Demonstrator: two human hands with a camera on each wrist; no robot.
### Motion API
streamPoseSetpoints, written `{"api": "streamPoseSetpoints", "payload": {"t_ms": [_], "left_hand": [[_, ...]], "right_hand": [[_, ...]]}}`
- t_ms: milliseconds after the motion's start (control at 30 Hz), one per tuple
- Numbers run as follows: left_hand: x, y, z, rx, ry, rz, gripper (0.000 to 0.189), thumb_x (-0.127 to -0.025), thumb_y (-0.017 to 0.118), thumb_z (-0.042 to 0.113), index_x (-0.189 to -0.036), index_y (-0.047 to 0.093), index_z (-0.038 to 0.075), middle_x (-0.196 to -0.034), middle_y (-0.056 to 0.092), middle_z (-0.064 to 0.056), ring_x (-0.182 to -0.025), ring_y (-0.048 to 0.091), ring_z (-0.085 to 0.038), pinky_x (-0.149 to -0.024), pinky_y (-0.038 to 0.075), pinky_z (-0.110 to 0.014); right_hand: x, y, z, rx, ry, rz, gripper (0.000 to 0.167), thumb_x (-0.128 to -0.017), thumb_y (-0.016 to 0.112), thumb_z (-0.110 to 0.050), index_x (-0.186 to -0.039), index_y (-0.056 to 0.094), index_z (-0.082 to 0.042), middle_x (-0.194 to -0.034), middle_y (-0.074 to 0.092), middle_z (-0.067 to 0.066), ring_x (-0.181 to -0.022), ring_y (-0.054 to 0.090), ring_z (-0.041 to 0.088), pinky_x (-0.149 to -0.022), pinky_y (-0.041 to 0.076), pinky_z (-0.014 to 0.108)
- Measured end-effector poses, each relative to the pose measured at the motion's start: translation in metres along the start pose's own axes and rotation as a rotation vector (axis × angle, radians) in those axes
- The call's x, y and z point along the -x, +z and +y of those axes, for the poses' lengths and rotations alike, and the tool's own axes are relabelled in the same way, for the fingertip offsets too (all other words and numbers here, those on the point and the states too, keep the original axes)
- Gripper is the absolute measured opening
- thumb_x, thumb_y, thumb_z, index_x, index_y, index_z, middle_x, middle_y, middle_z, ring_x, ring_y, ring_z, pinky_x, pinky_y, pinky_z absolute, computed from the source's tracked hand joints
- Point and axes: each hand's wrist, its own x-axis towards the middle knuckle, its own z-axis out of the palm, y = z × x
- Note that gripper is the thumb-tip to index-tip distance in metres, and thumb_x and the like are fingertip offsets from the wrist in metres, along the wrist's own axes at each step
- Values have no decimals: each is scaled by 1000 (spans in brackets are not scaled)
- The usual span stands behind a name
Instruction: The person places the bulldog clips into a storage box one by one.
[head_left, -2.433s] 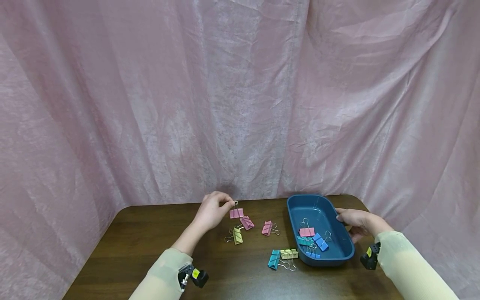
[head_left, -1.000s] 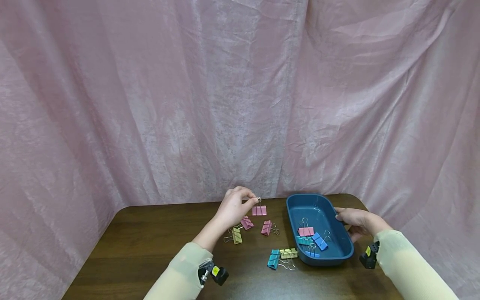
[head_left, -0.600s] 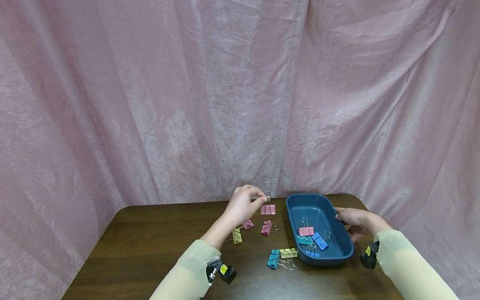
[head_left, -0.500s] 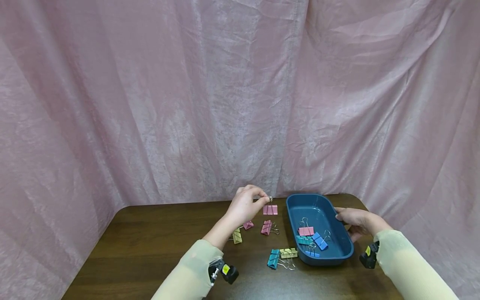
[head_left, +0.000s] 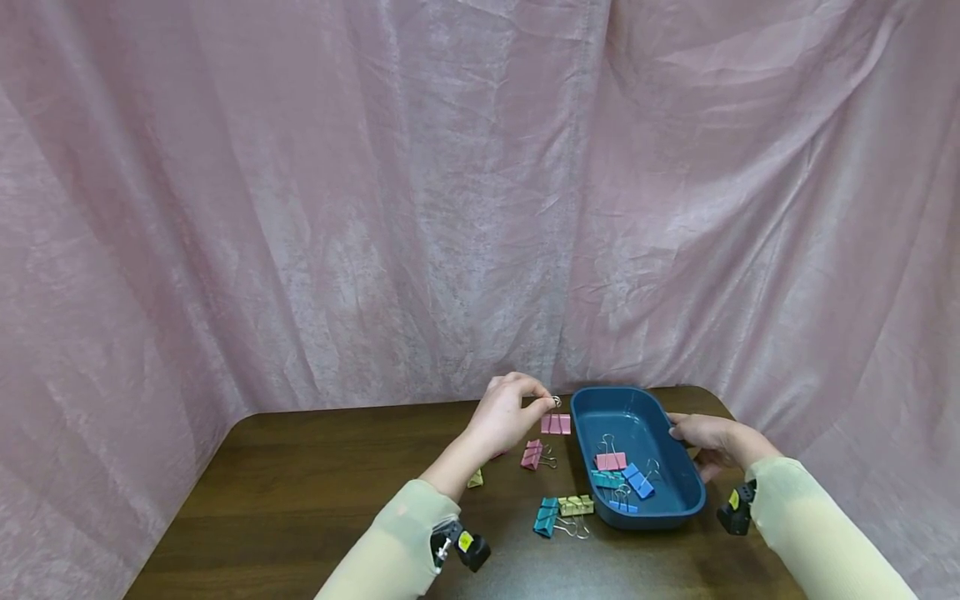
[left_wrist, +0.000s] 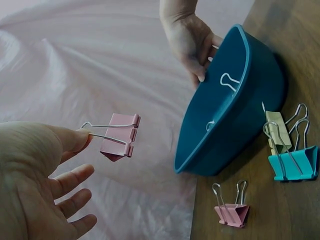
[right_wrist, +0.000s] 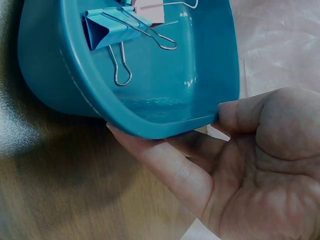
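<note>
My left hand [head_left: 504,418] pinches a pink binder clip [head_left: 556,424] by its wire handles between thumb and index finger. The clip hangs in the air just left of the blue plastic tub [head_left: 678,498]; in the left wrist view the other fingers spread loosely away from it. At the tub's right side, my right hand [head_left: 711,439] grips the wall, thumb at the rim and fingers outside and beneath, as the right wrist view shows. Inside the tub lie a pink clip [head_left: 611,461], a teal clip [head_left: 608,479] and two blue clips [head_left: 638,481].
On the wooden table [head_left: 315,492], a pink clip [head_left: 532,454] lies left of the tub. A teal clip [head_left: 546,517] and a yellow clip [head_left: 576,505] touch near its front left corner. My left arm mostly hides another yellow clip [head_left: 476,478]. A pink curtain [head_left: 480,208] hangs behind.
My left hand has carried the pink binder clip rightward from the table's middle toward the tub. Its arm now covers more of the clips behind it. The right hand and tub stay put.
</note>
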Motion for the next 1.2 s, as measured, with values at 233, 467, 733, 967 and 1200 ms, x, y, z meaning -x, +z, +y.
{"api": "streamPoseSetpoints", "payload": {"t_ms": [233, 467, 733, 967, 1200], "left_hand": [[-1, 5, 6, -3, -13, -22, 11, -98, 70, 31, -96, 77, 23, -117, 68, 3, -122, 53, -28, -102, 44, -42], [0, 15, 9, -13, 6, -28, 10, -97, 71, 32, -94, 78, 25, -117, 68, 5, -122, 53, -27, -102, 44, -40], [0, 24, 14, 1, -9, -46, 10, -98, 70, 36, -94, 78, 30, -121, 66, 6, -122, 52, -24, -99, 46, -40], [2, 30, 20, 4, 3, -55, 9, -97, 71, 34, -96, 79, 28, -121, 67, 5, -121, 52, -24, -99, 46, -37], [2, 38, 24, -1, 15, -60, 11, -97, 71, 34, -95, 78, 27, -120, 67, 5, -119, 53, -22, -98, 46, -35]], "right_hand": [[0, 0, -1, -5, 1, 3, 56, -109, 30, -11, -162, 11, -6, -130, 48, 37, -80, 71, 41, -67, 61, 52], [1, 1, -1, -18, 5, 2, 58, -109, 32, -10, -162, 11, -6, -124, 53, 34, -81, 71, 42, -67, 60, 53], [1, 2, 0, -14, -7, 2, 57, -109, 31, -11, -162, 11, -6, -127, 51, 34, -81, 71, 40, -67, 60, 53], [1, 3, -1, -8, -6, 3, 57, -109, 31, -10, -162, 11, -6, -128, 50, 35, -80, 71, 40, -66, 60, 52], [2, 3, -1, -5, -15, -11, 57, -109, 30, -10, -162, 9, -5, -129, 50, 35, -80, 71, 39, -67, 61, 51]]}}
